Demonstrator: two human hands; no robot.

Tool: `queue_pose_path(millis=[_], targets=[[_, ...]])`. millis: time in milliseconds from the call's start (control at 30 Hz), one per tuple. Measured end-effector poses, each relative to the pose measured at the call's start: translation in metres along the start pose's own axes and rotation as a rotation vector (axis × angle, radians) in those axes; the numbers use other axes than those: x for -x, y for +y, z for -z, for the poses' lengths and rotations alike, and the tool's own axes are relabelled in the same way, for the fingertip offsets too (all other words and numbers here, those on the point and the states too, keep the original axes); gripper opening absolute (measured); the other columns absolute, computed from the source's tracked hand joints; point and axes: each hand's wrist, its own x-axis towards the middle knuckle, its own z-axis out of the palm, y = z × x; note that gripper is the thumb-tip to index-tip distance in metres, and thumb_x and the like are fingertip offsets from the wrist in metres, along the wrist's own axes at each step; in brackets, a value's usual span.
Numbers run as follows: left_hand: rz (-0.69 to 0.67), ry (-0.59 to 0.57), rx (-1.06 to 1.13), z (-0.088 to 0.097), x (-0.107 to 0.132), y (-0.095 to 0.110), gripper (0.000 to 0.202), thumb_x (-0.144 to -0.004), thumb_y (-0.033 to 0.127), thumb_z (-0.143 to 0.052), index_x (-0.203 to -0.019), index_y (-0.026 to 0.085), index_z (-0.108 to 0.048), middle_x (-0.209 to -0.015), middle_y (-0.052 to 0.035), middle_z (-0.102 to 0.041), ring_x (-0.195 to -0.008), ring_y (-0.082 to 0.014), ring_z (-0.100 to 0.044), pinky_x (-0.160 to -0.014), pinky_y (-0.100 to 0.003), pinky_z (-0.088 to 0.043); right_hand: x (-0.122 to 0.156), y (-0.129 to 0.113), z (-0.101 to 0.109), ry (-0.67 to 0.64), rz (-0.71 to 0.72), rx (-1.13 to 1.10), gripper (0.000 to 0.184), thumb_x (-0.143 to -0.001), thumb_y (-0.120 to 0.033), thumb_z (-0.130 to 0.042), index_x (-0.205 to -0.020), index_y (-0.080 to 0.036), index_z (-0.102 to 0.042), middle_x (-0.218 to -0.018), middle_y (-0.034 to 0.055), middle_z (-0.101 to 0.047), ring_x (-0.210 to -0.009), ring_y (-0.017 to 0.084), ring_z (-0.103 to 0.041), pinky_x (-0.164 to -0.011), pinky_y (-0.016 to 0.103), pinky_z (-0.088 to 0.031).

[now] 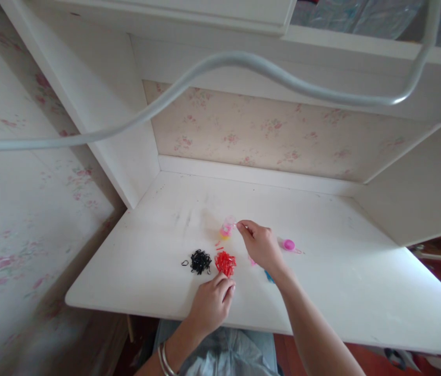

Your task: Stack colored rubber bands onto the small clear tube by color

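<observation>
My right hand (260, 244) is closed in a pinch beside a small clear pink container (228, 225) with a yellow bottom. Whatever sits between its fingertips is too small to name. My left hand (213, 302) has its fingers curled in at the near edge of a pile of red elastic bands (225, 263); what they hold, if anything, is hidden. Left of the red pile lies a heap of black elastic bands (200, 261), with one loose black loop (185, 263) beside it. A few red bits (219, 248) lie between the red pile and the container.
A bright pink round cap (288, 244) lies on the white desk (341, 282), right of my right hand. Blue pieces (269, 277) and pink pieces (252, 260) are partly covered by my right arm. A pale curved tube (243, 60) crosses above, below the shelf (204, 15).
</observation>
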Motion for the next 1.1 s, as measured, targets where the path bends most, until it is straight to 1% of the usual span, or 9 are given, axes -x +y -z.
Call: queue_pose_path(millis=[100, 267, 433, 533, 700, 767, 833, 967, 1100], targets=[[0.004, -0.007, -0.007, 0.0, 0.0, 0.0, 0.019, -0.092, 0.021, -0.04, -0.094, 0.023, -0.058, -0.09, -0.0016, -0.063, -0.08, -0.0138, -0.061, -0.074, -0.024, -0.046, -0.013, -0.001, 0.001, 0.06, 0.013, -0.001, 0.039, -0.094, -0.042, -0.036, -0.099, -0.022, -0.068, -0.077, 0.0023, -0.069, -0.066, 0.014, -0.06, -0.059, 0.021, -0.035], [0.017, -0.012, -0.023, 0.001, 0.0, 0.0, 0.019, -0.092, 0.02, -0.039, -0.094, 0.023, -0.058, -0.09, -0.0003, -0.062, -0.08, -0.0133, -0.061, -0.074, -0.024, -0.045, -0.024, -0.002, -0.005, 0.047, 0.006, 0.079, 0.033, -0.092, -0.04, -0.039, -0.097, -0.026, -0.069, -0.073, 0.0017, -0.069, -0.069, 0.015, -0.062, -0.06, 0.022, -0.035], [0.014, -0.012, -0.037, 0.002, 0.0, 0.001, 0.019, -0.092, 0.02, -0.039, -0.093, 0.023, -0.058, -0.089, -0.0003, -0.062, -0.08, -0.0127, -0.061, -0.074, -0.023, -0.044, -0.025, 0.0, -0.009, 0.053, 0.028, 0.051, 0.034, -0.092, -0.04, -0.039, -0.098, -0.027, -0.07, -0.074, 0.0015, -0.07, -0.069, 0.015, -0.063, -0.061, 0.021, -0.036], [0.014, -0.027, -0.057, 0.002, 0.0, 0.001, 0.019, -0.092, 0.02, -0.039, -0.092, 0.023, -0.058, -0.088, 0.0, -0.062, -0.079, -0.0125, -0.061, -0.072, -0.023, -0.044, -0.018, 0.007, -0.005, 0.122, 0.01, -0.039, 0.036, -0.092, -0.043, -0.04, -0.098, -0.024, -0.07, -0.073, 0.0019, -0.069, -0.066, 0.014, -0.061, -0.062, 0.021, -0.037], [0.034, -0.05, -0.149, -0.003, -0.004, 0.006, 0.02, -0.093, 0.021, -0.037, -0.095, 0.024, -0.058, -0.09, -0.0009, -0.062, -0.077, -0.0124, -0.061, -0.068, -0.022, -0.044, 0.02, 0.04, -0.009, 0.208, -0.197, -0.25, 0.045, -0.088, -0.053, -0.043, -0.096, -0.018, -0.07, -0.057, -0.0009, -0.059, -0.051, 0.012, -0.049, -0.05, 0.021, -0.034], [0.048, -0.074, -0.218, -0.006, -0.008, 0.011, 0.021, -0.093, 0.022, -0.037, -0.094, 0.024, -0.057, -0.09, -0.0016, -0.062, -0.075, -0.0128, -0.061, -0.065, -0.022, -0.043, 0.044, 0.059, -0.02, 0.208, -0.285, -0.33, 0.049, -0.087, -0.055, -0.043, -0.1, -0.016, -0.07, -0.061, -0.0001, -0.06, -0.052, 0.013, -0.05, -0.048, 0.021, -0.034], [0.061, -0.099, -0.28, -0.009, -0.014, 0.019, 0.02, -0.093, 0.023, -0.037, -0.094, 0.023, -0.057, -0.091, -0.0021, -0.062, -0.075, -0.0136, -0.062, -0.062, -0.023, -0.043, 0.069, 0.076, -0.034, 0.193, -0.343, -0.385, 0.05, -0.086, -0.056, -0.045, -0.102, -0.016, -0.069, -0.07, 0.0021, -0.065, -0.06, 0.014, -0.054, -0.053, 0.022, -0.039], [0.085, -0.114, -0.38, -0.013, -0.035, 0.034, 0.023, -0.094, 0.026, -0.034, -0.093, 0.023, -0.056, -0.094, -0.0035, -0.06, -0.076, -0.0153, -0.062, -0.058, -0.024, -0.044, 0.111, 0.095, -0.056, 0.162, -0.445, -0.319, 0.052, -0.087, -0.057, -0.04, -0.099, -0.017, -0.07, -0.066, 0.0035, -0.066, -0.058, 0.017, -0.058, -0.054, 0.024, -0.041], [0.072, -0.113, -0.458, -0.021, -0.059, 0.044, 0.022, -0.094, 0.029, -0.036, -0.1, 0.022, -0.056, -0.096, -0.0049, -0.057, -0.078, -0.0161, -0.061, -0.059, -0.025, -0.045, 0.127, 0.094, -0.064, 0.15, -0.39, -0.207, 0.046, -0.091, -0.051, -0.036, -0.098, -0.02, -0.069, -0.072, 0.0044, -0.069, -0.062, 0.017, -0.062, -0.059, 0.024, -0.041]])
